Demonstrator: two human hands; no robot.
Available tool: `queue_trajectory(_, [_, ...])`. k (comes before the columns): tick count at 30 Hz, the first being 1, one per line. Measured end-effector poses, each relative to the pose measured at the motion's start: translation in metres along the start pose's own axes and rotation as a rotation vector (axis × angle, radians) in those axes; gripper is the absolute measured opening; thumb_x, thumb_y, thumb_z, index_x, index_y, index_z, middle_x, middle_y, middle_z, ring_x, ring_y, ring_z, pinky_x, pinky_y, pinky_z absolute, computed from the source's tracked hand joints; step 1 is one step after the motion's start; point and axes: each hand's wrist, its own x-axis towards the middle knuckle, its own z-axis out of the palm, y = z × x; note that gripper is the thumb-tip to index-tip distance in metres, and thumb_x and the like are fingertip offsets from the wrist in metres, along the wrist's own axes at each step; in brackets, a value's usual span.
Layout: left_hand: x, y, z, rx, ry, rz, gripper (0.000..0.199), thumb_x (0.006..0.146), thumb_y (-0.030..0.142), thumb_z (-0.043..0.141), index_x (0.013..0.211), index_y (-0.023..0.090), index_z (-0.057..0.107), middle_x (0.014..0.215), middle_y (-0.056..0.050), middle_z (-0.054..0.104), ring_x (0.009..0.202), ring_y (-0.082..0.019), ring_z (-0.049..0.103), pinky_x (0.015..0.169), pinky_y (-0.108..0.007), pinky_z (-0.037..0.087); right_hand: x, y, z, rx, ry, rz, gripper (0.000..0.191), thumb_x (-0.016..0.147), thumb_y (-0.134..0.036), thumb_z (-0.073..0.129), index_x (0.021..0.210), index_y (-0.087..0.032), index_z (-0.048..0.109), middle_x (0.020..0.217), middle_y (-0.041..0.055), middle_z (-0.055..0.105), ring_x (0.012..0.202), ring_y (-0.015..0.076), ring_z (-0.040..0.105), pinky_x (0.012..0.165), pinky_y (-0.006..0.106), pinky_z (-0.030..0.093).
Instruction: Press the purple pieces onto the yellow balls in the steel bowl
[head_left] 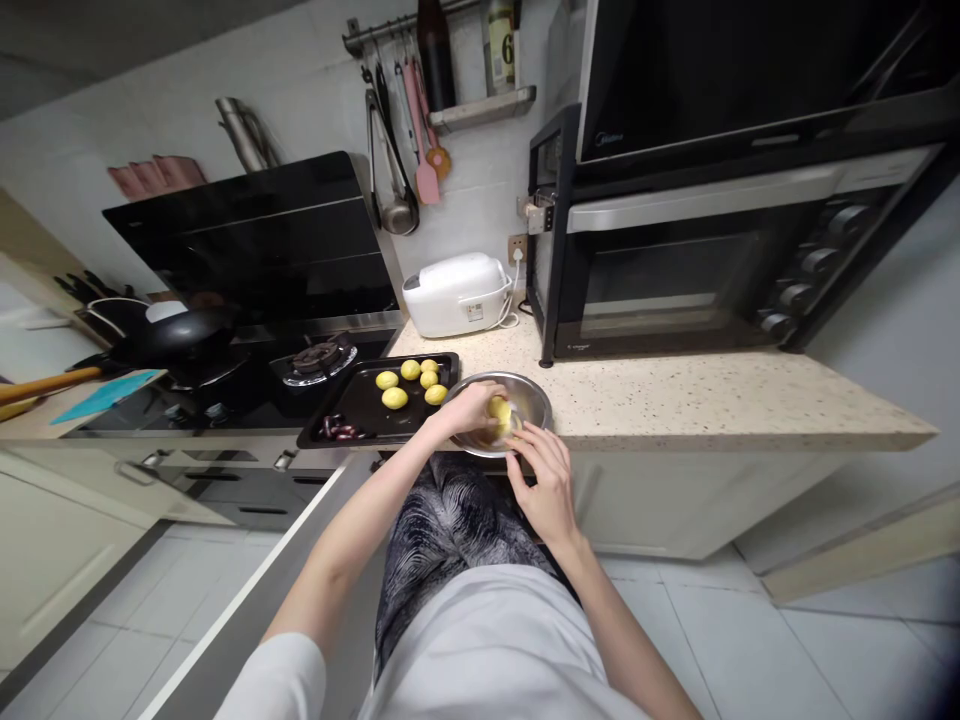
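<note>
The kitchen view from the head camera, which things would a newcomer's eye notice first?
Probably the left hand and right hand at the metal bowl near the picture's centre, then the six yellow pieces on the black tray beside it. The dark oven at the right would also stand out.

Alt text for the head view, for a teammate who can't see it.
Two bare hands, left and right, work over a metal bowl with something yellow inside. Beside it on the left, a black tray holds six yellow, roundish pieces and some small dark purple ones; a white appliance stands behind.
</note>
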Motion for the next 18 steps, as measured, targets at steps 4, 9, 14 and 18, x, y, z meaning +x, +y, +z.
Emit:
queue_trajectory(4, [0.0054, -0.0064, 0.0029, -0.043, 0.062, 0.019, 0.04, 0.082, 0.013, 0.074, 0.122, 0.017, 0.07, 0.128, -0.014, 0.068, 0.115, -0.026, 0.067, 0.1, -0.038, 0.053, -0.0023, 0.0043, -0.001, 0.007, -0.009, 0.027, 0.019, 0.099, -0.021, 0.059, 0.111, -0.023, 0.073, 0.115, 0.0075, 0.077, 0.12, 0.0263, 0.068, 0.111, 0.053, 0.046])
queue_trajectory(9, [0.0063, -0.007, 0.0087, -0.048, 0.114, -0.014, 0.038, 0.085, 0.014, 0.072, 0.123, 0.016, 0.07, 0.122, -0.014, 0.069, 0.113, -0.028, 0.068, 0.102, -0.042, 0.054, -0.0035, 0.0053, -0.0028, 0.024, -0.016, 0.053, 0.02, 0.099, -0.022, 0.059, 0.111, -0.024, 0.074, 0.115, 0.008, 0.077, 0.121, 0.0266, 0.067, 0.109, 0.053, 0.048])
queue_trajectory(14, [0.0008, -0.0063, 0.0095, -0.056, 0.125, -0.012, 0.038, 0.084, 0.011, 0.072, 0.122, 0.015, 0.07, 0.125, -0.015, 0.07, 0.114, -0.028, 0.068, 0.104, -0.044, 0.054, -0.0039, 0.0055, -0.0032, 0.025, -0.031, 0.063, 0.021, 0.099, -0.023, 0.058, 0.111, -0.025, 0.074, 0.116, 0.008, 0.077, 0.123, 0.0271, 0.067, 0.109, 0.053, 0.048])
queue_trajectory(18, [0.0021, -0.0073, 0.0061, -0.054, 0.135, -0.013, 0.036, 0.085, 0.003, 0.064, 0.118, 0.013, 0.072, 0.121, -0.015, 0.072, 0.114, -0.027, 0.069, 0.103, -0.042, 0.055, -0.0036, 0.0053, -0.0025, 0.021, -0.025, 0.057, 0.02, 0.099, -0.023, 0.058, 0.11, -0.024, 0.074, 0.115, 0.0081, 0.077, 0.122, 0.0277, 0.067, 0.107, 0.052, 0.049])
